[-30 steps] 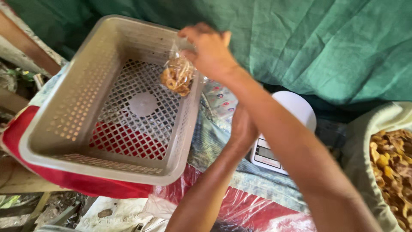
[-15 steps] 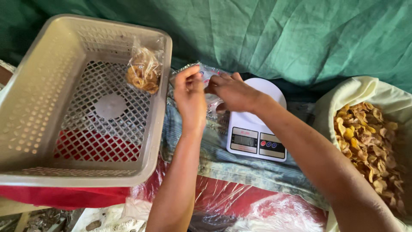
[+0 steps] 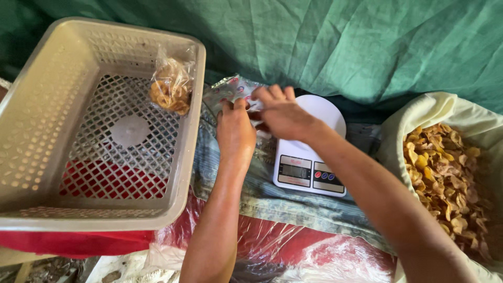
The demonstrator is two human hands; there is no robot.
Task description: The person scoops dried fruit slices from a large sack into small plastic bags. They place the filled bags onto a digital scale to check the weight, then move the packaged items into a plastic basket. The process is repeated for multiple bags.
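My left hand (image 3: pixel 236 128) and my right hand (image 3: pixel 280 112) meet beside a white kitchen scale (image 3: pixel 310 152), both pinching at a stack of clear printed plastic bags (image 3: pixel 228 94) lying next to it. A small tied bag of golden chips (image 3: pixel 170 86) leans in the far right corner of a beige perforated plastic basket (image 3: pixel 31 136) on the left. To the right, a cream cloth sack (image 3: pixel 419 123) stands open, full of loose golden chips (image 3: pixel 445 173).
The basket rests on something red (image 3: pixel 78 243). Crinkled clear plastic sheeting (image 3: pixel 293 251) covers a red surface in front of the scale, over a patterned blue-grey cloth (image 3: pixel 293 202). A green tarp (image 3: pixel 340 42) hangs behind everything.
My right hand left the tied chip bag in the basket and came back to the scale. Both hands now work at the plastic bags; the view shifted right, revealing the chip sack.
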